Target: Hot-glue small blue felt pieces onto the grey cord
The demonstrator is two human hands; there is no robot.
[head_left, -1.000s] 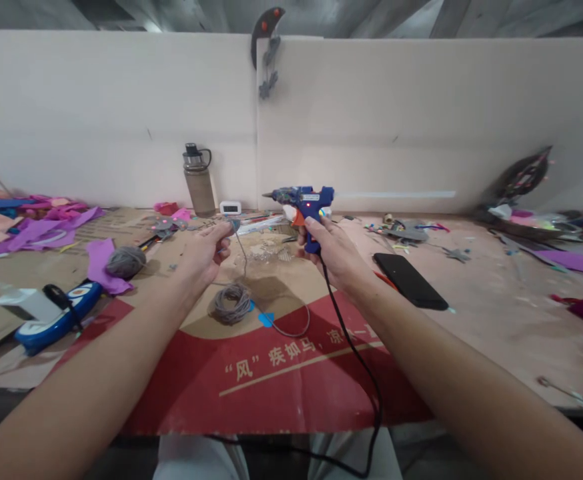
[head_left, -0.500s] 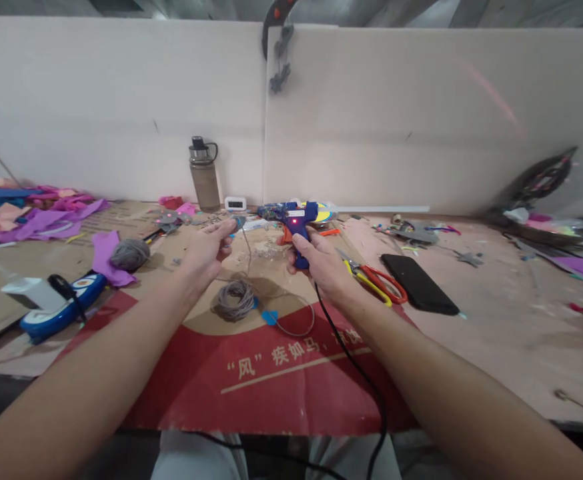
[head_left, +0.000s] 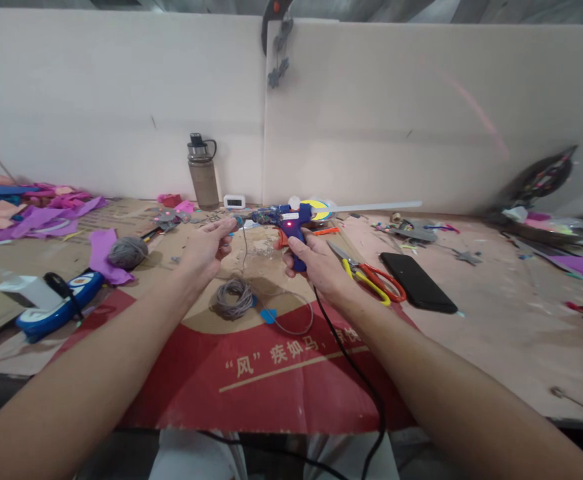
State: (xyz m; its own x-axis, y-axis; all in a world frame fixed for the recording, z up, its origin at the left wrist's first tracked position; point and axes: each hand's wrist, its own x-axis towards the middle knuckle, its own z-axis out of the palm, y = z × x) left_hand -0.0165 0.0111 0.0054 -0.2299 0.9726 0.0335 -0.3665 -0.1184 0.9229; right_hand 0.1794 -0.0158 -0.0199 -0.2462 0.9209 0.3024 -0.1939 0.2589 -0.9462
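Note:
My right hand (head_left: 316, 263) grips the handle of a blue hot glue gun (head_left: 286, 219) whose red light is on and whose black cord (head_left: 356, 373) trails off the table's front edge. The nozzle points left at a small blue piece (head_left: 237, 221) pinched in the fingers of my left hand (head_left: 204, 250). A thin grey cord (head_left: 245, 250) hangs from that pinch down to a small grey coil (head_left: 232, 298) on the cardboard. A long clear glue stick (head_left: 371, 207) juts from the gun's rear.
Red-and-yellow scissors (head_left: 371, 277) and a black phone (head_left: 417, 282) lie right of my right hand. A grey yarn ball (head_left: 127, 252), purple felt scraps (head_left: 46, 223), a blue-white device (head_left: 56, 307), a water bottle (head_left: 202, 172) and a small white clock (head_left: 234, 201) are on the left and back.
The glue gun has come down and leftward, its nozzle now close to the piece in my left hand. The scissors, hidden before by my right hand, now show.

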